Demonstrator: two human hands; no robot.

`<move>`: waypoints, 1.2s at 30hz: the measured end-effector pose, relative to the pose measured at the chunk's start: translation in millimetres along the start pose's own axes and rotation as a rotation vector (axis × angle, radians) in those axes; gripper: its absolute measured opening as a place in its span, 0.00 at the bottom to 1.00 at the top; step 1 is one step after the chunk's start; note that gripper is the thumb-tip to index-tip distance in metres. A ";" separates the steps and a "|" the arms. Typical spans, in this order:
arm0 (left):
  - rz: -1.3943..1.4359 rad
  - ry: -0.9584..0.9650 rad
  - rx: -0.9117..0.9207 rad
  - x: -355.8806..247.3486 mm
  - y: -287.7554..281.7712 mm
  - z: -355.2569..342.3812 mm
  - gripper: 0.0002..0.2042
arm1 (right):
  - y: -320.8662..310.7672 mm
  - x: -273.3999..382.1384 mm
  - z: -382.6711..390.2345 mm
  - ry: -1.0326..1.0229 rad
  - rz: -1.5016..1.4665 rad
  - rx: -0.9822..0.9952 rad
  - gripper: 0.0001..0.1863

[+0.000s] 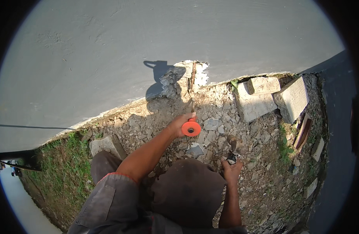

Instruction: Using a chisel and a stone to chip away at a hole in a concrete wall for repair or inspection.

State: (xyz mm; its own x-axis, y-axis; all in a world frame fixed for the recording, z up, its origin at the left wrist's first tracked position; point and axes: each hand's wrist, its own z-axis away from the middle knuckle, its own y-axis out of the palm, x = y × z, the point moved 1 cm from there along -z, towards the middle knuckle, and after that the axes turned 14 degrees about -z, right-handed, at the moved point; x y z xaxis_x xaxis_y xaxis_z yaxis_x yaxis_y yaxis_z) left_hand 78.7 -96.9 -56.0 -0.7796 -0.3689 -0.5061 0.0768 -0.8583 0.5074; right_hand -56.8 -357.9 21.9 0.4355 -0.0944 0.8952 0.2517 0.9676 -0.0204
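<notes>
The left hand (pixel 178 125) curls its fingers around the chisel (pixel 192 119), between orange guard (pixel 186 130) and tip, near the wall (pixel 109 50). The right hand (pixel 232 170) has its fingers closed on the hammer (pixel 232 142).

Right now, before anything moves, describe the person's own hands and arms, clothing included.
Both the left hand and right hand are ungloved, with bare forearms. The left sleeve is short and dark grey-brown, with red-orange edging and a stitched rectangular panel.

free room over rubble (pixel 213 137) right of the chisel (pixel 191 128); wall (pixel 226 37) ahead and 3 blocks (pixel 254 106) rightward obstruct.
</notes>
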 end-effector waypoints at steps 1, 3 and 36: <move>0.041 0.028 0.066 -2.8 -1.1 -4.7 0.10 | 3.3 -1.8 0.6 -0.080 -0.029 0.008 0.12; 0.110 0.049 0.058 -6.3 3.4 -11.8 0.10 | 5.7 -1.5 6.0 -0.094 -0.064 -0.007 0.12; 0.390 -0.019 0.100 -17.5 39.3 -55.9 0.13 | 76.0 16.8 -39.9 -0.041 0.151 0.271 0.11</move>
State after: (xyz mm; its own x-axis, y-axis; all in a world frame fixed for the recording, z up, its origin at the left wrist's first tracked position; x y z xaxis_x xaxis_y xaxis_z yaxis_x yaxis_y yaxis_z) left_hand 130.1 -144.1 -66.3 -0.7153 -0.6526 -0.2497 0.3088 -0.6158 0.7249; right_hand 4.1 -295.3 17.6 0.4135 0.0592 0.9086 -0.0550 0.9977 -0.0400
